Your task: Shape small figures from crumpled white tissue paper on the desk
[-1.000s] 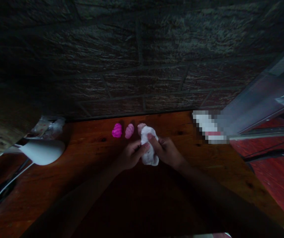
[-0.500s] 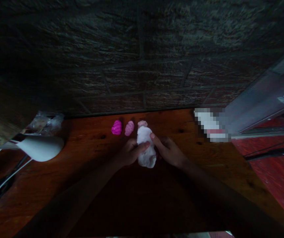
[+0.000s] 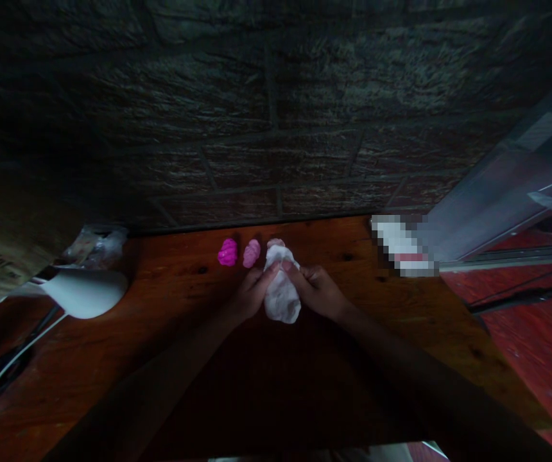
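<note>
Both my hands grip one white lump of soft material point(image 3: 282, 296) above the wooden table point(image 3: 170, 333). My left hand point(image 3: 251, 295) pinches its left upper side. My right hand point(image 3: 317, 290) pinches its right upper side with curled fingers. Behind the lump, near the wall, lie a bright magenta ribbed piece point(image 3: 228, 252), a paler pink ribbed piece point(image 3: 251, 253) and a pale pink piece point(image 3: 275, 244), partly hidden by the white lump.
A white lamp head point(image 3: 86, 292) with its cable reaches in from the left. A crumpled clear plastic bag point(image 3: 95, 245) lies at the back left. A dark brick wall point(image 3: 276, 128) backs the table. A blurred white object point(image 3: 401, 247) sits at the right rear.
Both hands have shifted on the white lump, bringing the fingertips together at its top; the lump looks more pinched and slightly lower.
</note>
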`<state>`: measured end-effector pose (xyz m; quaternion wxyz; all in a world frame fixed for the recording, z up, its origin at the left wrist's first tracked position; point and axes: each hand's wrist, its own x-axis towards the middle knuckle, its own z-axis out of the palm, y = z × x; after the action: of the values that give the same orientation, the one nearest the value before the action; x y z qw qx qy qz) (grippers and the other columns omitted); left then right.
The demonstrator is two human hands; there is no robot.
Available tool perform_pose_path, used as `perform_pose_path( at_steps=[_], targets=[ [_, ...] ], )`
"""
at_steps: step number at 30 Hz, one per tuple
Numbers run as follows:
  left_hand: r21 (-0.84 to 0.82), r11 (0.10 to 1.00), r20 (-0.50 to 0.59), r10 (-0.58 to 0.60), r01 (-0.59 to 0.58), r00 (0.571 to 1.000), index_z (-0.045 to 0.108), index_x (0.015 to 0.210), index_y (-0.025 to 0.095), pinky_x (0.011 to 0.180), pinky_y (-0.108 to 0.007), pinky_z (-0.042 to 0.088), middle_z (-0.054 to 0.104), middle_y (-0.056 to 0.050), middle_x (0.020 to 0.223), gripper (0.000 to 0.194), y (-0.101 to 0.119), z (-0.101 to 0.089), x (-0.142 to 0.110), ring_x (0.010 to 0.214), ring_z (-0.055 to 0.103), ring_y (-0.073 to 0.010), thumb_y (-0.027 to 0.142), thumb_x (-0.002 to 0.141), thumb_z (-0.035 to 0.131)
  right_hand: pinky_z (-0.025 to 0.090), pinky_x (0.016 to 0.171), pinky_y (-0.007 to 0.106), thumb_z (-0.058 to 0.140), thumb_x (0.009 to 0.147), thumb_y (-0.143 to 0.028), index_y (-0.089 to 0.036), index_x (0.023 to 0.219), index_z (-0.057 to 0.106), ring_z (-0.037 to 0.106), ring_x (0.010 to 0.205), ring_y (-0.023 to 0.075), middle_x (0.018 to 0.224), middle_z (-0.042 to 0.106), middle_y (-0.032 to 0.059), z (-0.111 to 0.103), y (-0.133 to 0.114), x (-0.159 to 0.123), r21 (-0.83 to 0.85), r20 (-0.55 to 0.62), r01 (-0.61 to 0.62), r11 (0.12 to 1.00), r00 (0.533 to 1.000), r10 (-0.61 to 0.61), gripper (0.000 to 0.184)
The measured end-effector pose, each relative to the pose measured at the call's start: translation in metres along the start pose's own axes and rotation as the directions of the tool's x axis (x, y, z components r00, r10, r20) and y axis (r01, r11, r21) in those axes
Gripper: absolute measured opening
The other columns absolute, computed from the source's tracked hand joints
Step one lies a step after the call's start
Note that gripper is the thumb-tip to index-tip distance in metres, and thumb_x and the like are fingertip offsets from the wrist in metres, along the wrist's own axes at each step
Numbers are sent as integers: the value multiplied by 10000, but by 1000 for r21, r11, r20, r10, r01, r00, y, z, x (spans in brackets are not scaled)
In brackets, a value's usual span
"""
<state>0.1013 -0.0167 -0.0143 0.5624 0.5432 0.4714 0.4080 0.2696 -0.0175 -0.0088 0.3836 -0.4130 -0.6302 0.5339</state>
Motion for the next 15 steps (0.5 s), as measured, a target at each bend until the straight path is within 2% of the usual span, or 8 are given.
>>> perform_pose_path(
  at_steps=[3, 5, 7, 9, 12, 15],
  targets=[
    [27, 1000, -19, -1, 2, 1000, 601, 662, 171, 508, -250, 395, 563, 4, 586, 606, 5, 2, 1, 539, 497, -123, 762, 779, 667, 426, 496, 226, 480, 849, -875, -181, 659, 615, 504, 519, 102, 599, 585, 1, -3, -4, -2, 19, 32, -18, 1000, 999, 18, 733],
    [47, 998, -39, 43, -41, 998, 577, 647, 179, 494, -251, 383, 544, 13, 569, 623, 7, 2, 0, 519, 468, -114, 782, 791, 641, 425, 470, 223, 516, 823, -885, -177, 682, 625, 511, 490, 99, 593, 596, 2, -5, -7, -4, 28, 116, -90, 996, 989, 87, 729],
    [87, 991, -64, 112, -106, 992, 542, 610, 191, 481, -257, 374, 519, 15, 545, 637, 8, 0, -4, 498, 442, -110, 787, 829, 596, 430, 451, 220, 553, 805, -882, -173, 700, 636, 534, 477, 103, 596, 623, 12, -4, -9, -6, 38, 232, -179, 983, 959, 165, 721],
    [118, 984, -74, 145, -135, 987, 510, 578, 201, 473, -263, 366, 494, 15, 524, 634, 8, -3, -8, 486, 427, -109, 763, 865, 576, 438, 456, 214, 545, 816, -876, -173, 699, 636, 539, 474, 99, 590, 630, 13, -1, -10, -9, 61, 291, -200, 978, 941, 175, 718],
    [114, 988, -61, 112, -105, 992, 501, 571, 207, 458, -271, 356, 478, 13, 513, 620, 6, -5, -12, 474, 419, -114, 738, 883, 572, 423, 452, 206, 495, 868, -857, -175, 669, 618, 503, 444, 84, 551, 604, 0, 2, -9, -13, 60, 272, -148, 987, 954, 126, 721],
    [100, 988, -48, 120, -115, 992, 486, 564, 211, 485, -271, 383, 461, 23, 520, 606, 5, -5, -11, 487, 405, -113, 726, 866, 586, 395, 438, 203, 464, 941, -786, -173, 651, 610, 497, 428, 82, 534, 601, 2, 1, -8, -17, -24, 232, -80, 997, 969, 83, 694]
  ],
)
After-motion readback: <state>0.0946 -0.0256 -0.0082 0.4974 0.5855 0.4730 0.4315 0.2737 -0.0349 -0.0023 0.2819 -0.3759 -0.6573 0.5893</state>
